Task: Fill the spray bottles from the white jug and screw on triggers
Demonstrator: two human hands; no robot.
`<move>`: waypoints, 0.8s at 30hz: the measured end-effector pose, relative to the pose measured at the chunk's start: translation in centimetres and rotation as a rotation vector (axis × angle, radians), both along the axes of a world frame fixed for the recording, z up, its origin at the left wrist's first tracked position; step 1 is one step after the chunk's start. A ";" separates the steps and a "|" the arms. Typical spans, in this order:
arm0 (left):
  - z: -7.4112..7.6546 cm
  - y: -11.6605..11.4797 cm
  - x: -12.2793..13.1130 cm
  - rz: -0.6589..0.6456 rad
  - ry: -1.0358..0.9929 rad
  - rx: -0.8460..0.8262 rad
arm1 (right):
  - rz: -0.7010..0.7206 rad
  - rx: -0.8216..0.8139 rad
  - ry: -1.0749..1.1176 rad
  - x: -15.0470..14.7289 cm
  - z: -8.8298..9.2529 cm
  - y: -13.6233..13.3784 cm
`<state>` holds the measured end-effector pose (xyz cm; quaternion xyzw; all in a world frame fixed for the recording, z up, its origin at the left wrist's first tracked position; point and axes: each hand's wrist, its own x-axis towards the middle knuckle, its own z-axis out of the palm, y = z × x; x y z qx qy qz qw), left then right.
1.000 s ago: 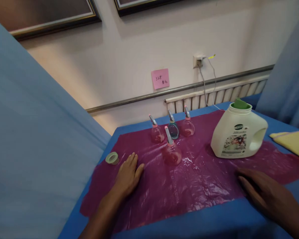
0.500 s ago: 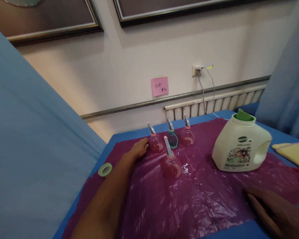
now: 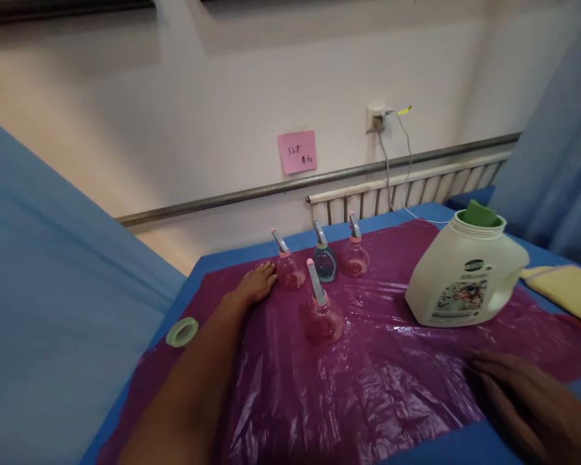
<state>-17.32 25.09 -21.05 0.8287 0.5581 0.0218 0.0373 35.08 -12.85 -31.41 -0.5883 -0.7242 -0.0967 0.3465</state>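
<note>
My left hand (image 3: 258, 283) lies flat on a purple plastic sheet (image 3: 281, 381), fingers stretched, just left of a pink spray bottle (image 3: 290, 276). Beside that bottle stand a teal spray bottle (image 3: 325, 265) and another pink spray bottle (image 3: 355, 259). A nearer pink spray bottle (image 3: 325, 323) stands in front of them. At the lower right, my right hand (image 3: 527, 400) rests at the sheet's edge with fingers extended and nothing visible in it. Beyond it is a large cream detergent jug (image 3: 465, 278), its neck uncapped and its green spout (image 3: 479, 214) showing.
A pale green ring-shaped cap (image 3: 183, 332) lies left of my left forearm. A folded yellow cloth (image 3: 566, 294) is at the right. Blue curtains (image 3: 53, 310) hang on both sides. Behind the blue-covered table are a radiator (image 3: 416, 184) and a plugged-in cable (image 3: 387, 168).
The view has tilted down and shifted slightly right, so the picture frames have mostly left the top. Both hands stay about where they were on the sheet, and the bottles and jug stand unmoved.
</note>
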 end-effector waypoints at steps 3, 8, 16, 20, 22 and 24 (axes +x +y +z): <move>1.4 -1.2 -0.5 0.096 0.063 0.003 | 0.008 0.022 0.008 -0.5 1.2 0.2; 3.8 -7.7 -1.3 0.112 0.091 0.052 | 0.005 -0.006 0.060 -0.7 1.9 0.2; -0.5 -26.0 -10.2 0.174 0.043 0.007 | 0.002 -0.032 0.093 -1.1 2.3 0.4; -1.7 -29.2 -16.6 0.355 0.057 0.039 | 0.009 -0.048 0.093 -1.3 2.7 0.7; -1.4 -29.7 -18.9 0.445 0.040 0.076 | 0.020 -0.054 0.080 -1.3 2.7 0.8; -0.8 -30.0 -20.1 0.487 -0.005 0.138 | 0.013 -0.052 0.066 -1.3 2.7 0.9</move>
